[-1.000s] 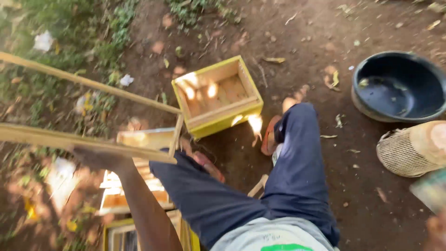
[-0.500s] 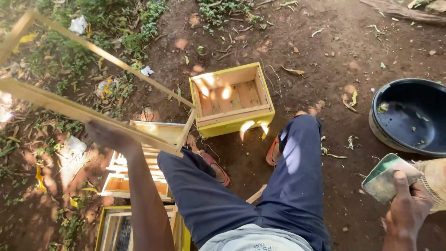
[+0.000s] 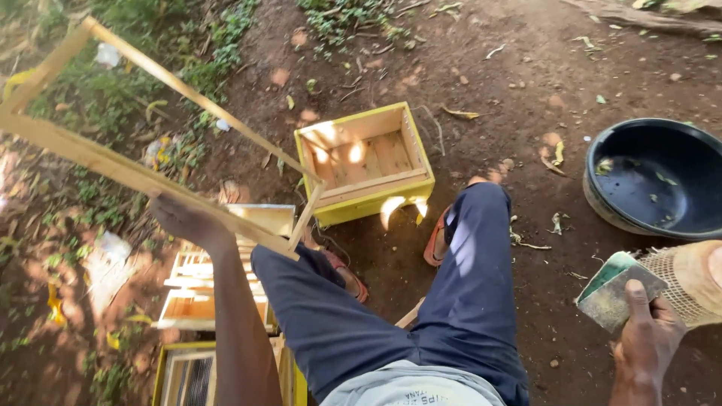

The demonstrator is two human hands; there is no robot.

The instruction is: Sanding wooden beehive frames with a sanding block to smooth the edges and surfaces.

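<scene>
Frame of pale wood (image 3: 150, 143), empty, held aloft in left hand (image 3: 184, 219), clasped round its lower bar; long axis runs up-left from that hand. Right hand (image 3: 647, 338) pinches a green-edged scrubbing pad (image 3: 618, 292), well right of the frame. Yellow hive box (image 3: 366, 162) lies between, beyond the knees.

I see a pale, bare-wood rectangular frame (image 3: 150, 169), a yellow-painted raw-wood box (image 3: 366, 162), a glossy black plastic basin (image 3: 656, 177), and a rough green-backed scouring pad (image 3: 618, 293).

wood frame (image 3: 162, 131) – empty, pale slats, tilted, held up at left | scrub pad (image 3: 615, 293) – green/grey, flat, gripped at right
</scene>
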